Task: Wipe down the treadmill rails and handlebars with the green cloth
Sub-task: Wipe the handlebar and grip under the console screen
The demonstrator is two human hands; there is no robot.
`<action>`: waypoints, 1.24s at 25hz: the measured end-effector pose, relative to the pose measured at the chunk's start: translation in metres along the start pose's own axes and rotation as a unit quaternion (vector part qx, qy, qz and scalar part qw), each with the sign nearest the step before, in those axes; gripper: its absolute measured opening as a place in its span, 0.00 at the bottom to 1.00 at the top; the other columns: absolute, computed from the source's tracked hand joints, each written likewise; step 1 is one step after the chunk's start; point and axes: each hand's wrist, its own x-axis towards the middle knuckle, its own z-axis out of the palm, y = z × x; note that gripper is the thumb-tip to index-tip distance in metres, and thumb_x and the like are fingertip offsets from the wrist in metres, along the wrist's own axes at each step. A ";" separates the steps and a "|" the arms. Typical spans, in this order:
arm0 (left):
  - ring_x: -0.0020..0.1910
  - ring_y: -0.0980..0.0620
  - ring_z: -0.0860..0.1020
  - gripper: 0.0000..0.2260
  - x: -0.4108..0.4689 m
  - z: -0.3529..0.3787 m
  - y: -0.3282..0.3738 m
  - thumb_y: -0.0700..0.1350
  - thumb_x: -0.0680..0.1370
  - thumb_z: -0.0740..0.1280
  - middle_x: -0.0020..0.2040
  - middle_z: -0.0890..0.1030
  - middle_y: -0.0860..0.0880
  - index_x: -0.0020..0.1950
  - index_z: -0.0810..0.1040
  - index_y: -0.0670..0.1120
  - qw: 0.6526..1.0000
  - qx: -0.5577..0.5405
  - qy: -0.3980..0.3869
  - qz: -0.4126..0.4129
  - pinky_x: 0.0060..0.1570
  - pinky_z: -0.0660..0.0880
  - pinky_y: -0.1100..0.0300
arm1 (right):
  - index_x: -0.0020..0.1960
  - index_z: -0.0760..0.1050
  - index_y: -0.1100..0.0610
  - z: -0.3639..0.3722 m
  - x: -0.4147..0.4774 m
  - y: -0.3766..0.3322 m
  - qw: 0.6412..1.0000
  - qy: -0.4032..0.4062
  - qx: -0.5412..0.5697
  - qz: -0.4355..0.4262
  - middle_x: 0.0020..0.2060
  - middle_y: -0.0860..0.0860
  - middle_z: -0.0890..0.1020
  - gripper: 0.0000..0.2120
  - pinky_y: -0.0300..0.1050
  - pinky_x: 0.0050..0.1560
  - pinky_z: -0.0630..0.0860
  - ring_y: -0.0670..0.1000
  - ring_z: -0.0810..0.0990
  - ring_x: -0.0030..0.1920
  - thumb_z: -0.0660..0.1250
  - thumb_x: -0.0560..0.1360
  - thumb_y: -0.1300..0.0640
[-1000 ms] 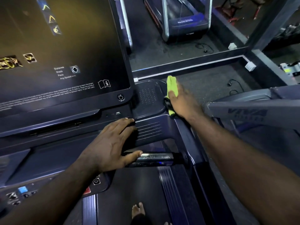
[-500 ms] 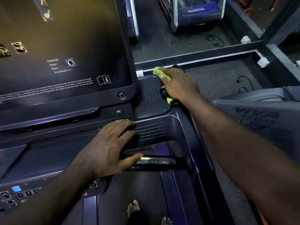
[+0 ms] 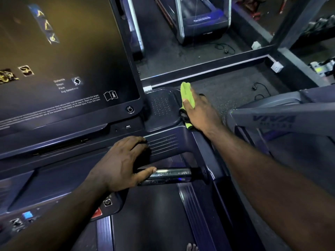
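Cloth (image 3: 187, 96) | right hand (image 3: 201, 113) presses it on console edge (image 3: 176, 105) (grip unclear) | floor (image 3: 226, 95) beyond

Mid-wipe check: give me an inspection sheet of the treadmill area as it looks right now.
Surface: dark console tray beside the screen; too dim to judge cleanliness.
Job's things: green cloth pressed on the tray's right edge; metal handlebar below.
Clutter: nothing seen.
Hands: right hand flat on the cloth; left hand rests on the vented panel, thumb on the handlebar.
Cables: loose cable on the floor beyond the tray; another farther off.
Surroundings: second treadmill ahead, another machine to the right.
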 end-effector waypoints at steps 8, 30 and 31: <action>0.57 0.55 0.75 0.30 0.000 -0.004 -0.003 0.78 0.73 0.60 0.56 0.76 0.57 0.58 0.75 0.55 0.998 -0.043 -0.030 -0.021 0.57 0.75 0.55 | 0.83 0.55 0.37 -0.005 -0.111 0.017 0.979 0.041 -0.185 -0.077 0.81 0.48 0.62 0.29 0.61 0.72 0.71 0.63 0.71 0.72 0.51 0.83 0.37; 0.63 0.51 0.73 0.33 -0.002 0.000 -0.002 0.77 0.74 0.57 0.64 0.75 0.54 0.60 0.76 0.51 0.996 -0.017 0.009 -0.086 0.51 0.81 0.48 | 0.80 0.66 0.46 0.026 0.029 -0.130 0.925 -0.056 -0.299 -0.227 0.81 0.47 0.64 0.29 0.65 0.75 0.64 0.62 0.62 0.80 0.55 0.80 0.43; 0.64 0.51 0.72 0.32 -0.002 0.000 -0.002 0.76 0.74 0.58 0.64 0.75 0.53 0.61 0.76 0.51 0.995 -0.026 0.011 -0.094 0.53 0.80 0.48 | 0.81 0.65 0.47 0.028 0.031 -0.135 0.941 -0.057 -0.269 -0.197 0.80 0.48 0.65 0.30 0.64 0.77 0.63 0.63 0.62 0.79 0.60 0.80 0.44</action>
